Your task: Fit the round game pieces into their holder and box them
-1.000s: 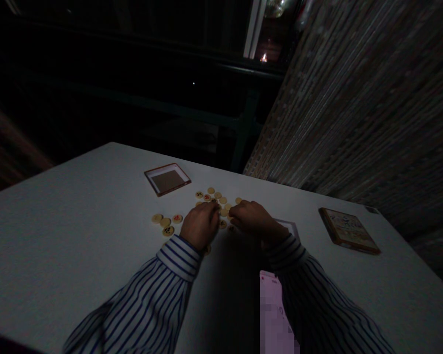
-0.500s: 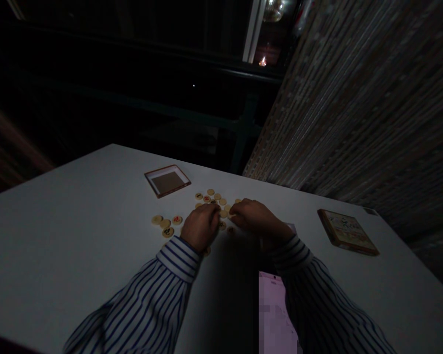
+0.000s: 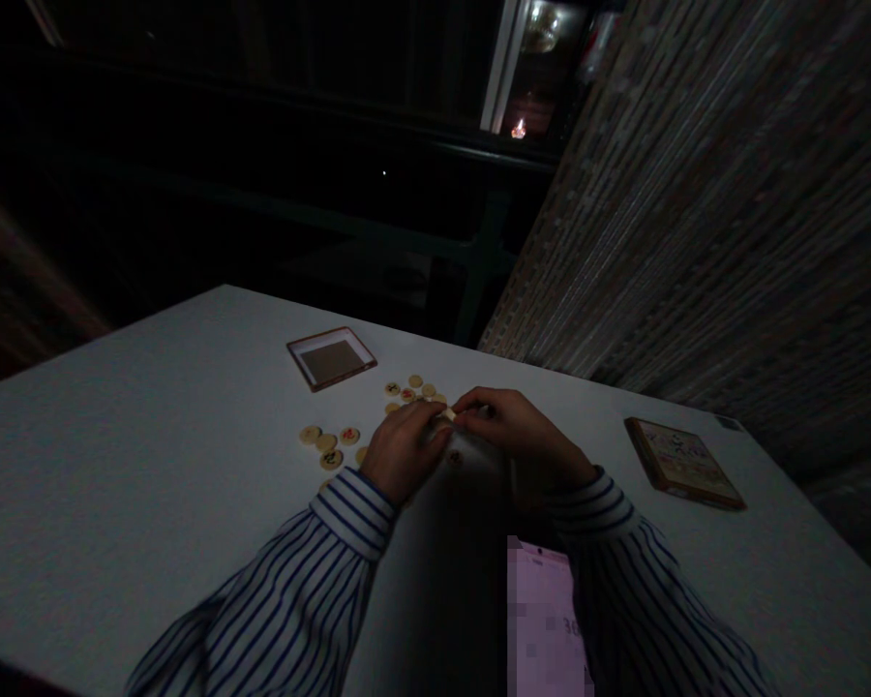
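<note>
Round wooden Chinese chess pieces (image 3: 330, 459) lie scattered around my hands, some with red or black characters up and some plain. My left hand (image 3: 408, 447) is among them with its fingers curled, and its fingertips meet those of my right hand (image 3: 506, 431). Pinched between both hands is a pale chess piece (image 3: 449, 413), seen edge-on; whether more than one is held I cannot tell. Another piece with a dark character (image 3: 455, 457) lies in shadow just below the fingers. Several pieces under and behind my left hand are partly hidden.
An open shallow box part (image 3: 332, 360) stands beyond the pieces to the left. A flat decorated box (image 3: 686, 465) lies at the right of the white table (image 3: 152, 436). Near my right forearm is a lit phone screen (image 3: 541, 620). A string curtain (image 3: 624, 213) hangs along the far right edge.
My hands have come together, closing the gap between their fingertips. A pale chess piece now shows pinched between them, and pieces that lay between the hands are covered or picked up.
</note>
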Demonstrator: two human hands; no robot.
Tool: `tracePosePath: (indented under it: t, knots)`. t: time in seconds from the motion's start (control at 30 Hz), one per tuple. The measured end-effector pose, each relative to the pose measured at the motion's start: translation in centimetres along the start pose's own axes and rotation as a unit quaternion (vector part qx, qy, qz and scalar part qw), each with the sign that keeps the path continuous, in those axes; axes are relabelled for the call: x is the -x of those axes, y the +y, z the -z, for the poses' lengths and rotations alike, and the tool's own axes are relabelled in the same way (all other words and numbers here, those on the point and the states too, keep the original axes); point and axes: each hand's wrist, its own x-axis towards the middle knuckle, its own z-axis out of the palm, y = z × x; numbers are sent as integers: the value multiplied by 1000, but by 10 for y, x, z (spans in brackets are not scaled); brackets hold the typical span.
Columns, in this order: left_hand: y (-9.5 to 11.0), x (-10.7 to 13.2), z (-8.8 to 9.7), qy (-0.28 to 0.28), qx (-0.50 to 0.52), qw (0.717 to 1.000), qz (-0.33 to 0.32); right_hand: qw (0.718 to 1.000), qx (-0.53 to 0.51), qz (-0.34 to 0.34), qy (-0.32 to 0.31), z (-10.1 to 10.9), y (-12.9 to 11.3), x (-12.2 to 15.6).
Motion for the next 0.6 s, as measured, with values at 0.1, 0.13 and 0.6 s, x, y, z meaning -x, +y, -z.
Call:
tracePosePath:
  t: [0.1,0.13,0.6]
  knots:
    - [0,0,-1,26,0,999,-19,998,-63,-10,-4,-1,-2,0]
    - [0,0,-1,35,-2,999,-25,996,-84,-12,-7,-1,-2,0]
    - [5,0,3,61,-9,997,-38,985,-172,-33,-6,-1,-6,2]
